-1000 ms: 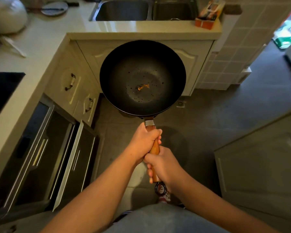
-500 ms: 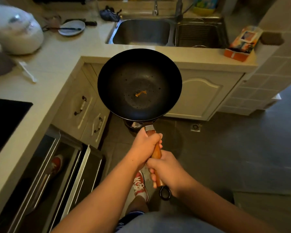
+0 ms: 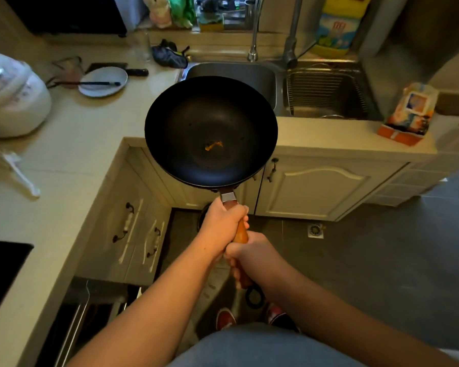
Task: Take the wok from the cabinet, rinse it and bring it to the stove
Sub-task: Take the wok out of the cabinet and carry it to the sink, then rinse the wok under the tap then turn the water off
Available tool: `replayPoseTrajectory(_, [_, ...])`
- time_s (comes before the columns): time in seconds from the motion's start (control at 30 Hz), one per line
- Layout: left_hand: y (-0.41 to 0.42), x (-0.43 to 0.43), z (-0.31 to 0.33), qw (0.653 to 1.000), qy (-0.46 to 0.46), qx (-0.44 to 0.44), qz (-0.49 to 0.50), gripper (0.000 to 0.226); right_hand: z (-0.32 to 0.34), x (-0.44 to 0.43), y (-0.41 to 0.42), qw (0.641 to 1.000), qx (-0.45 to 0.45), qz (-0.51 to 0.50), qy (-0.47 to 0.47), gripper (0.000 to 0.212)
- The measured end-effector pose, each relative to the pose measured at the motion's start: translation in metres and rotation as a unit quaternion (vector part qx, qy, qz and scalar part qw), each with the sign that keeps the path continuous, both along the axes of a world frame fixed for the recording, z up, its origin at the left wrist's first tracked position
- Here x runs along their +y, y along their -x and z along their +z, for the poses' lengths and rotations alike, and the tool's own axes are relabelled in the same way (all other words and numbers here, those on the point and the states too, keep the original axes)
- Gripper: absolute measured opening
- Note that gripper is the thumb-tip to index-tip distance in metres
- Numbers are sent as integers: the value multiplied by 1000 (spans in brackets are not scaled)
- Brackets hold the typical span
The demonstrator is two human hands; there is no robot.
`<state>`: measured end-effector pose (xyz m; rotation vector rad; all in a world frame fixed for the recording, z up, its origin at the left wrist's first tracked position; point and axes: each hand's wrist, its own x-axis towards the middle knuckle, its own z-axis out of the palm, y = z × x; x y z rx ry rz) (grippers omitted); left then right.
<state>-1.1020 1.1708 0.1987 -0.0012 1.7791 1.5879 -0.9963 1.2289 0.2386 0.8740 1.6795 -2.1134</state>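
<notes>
Wok [image 3: 211, 131] hangs over the table's [image 3: 72, 144] front edge, just before the sink [image 3: 260, 72]; rice cooker [image 3: 11, 99] far left, plate [image 3: 103, 81] behind, box [image 3: 408, 115] right.

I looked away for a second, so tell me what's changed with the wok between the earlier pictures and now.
The wok has been carried forward toward the sink: a second ago it hung in front of the cabinet doors, now its far rim overlaps the left basin. Nothing was grasped or released. The left hand and right hand still grip the handle, and the orange scrap still sits in the bottom.
</notes>
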Motion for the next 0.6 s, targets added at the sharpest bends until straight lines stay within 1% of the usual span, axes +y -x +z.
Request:
replayPoseTrajectory(0.07, [23,13,3,1000,-2,-3,6,16,1,14,22,1000,0,3,3,5])
replayPoseTrajectory(0.13, [46,29,4,1000,-7,9,4,7,0,31,46,1000,3,11,5,7])
replayPoseTrajectory(0.33, [119,89,2,999,14,41,25,4,-11,98,125,999,-2,26,41,10])
replayPoseTrajectory(0.47, [165,133,3,996,53,63,30,8,-12,139,180,997,-60,28,42,5])
replayPoseTrajectory(0.53, [188,153,6,994,73,78,34,15,-12,159,201,997,-43,30,64,4])
replayPoseTrajectory(0.6, [209,171,7,992,91,81,36,16,-10,178,219,994,-34,18,105,7])
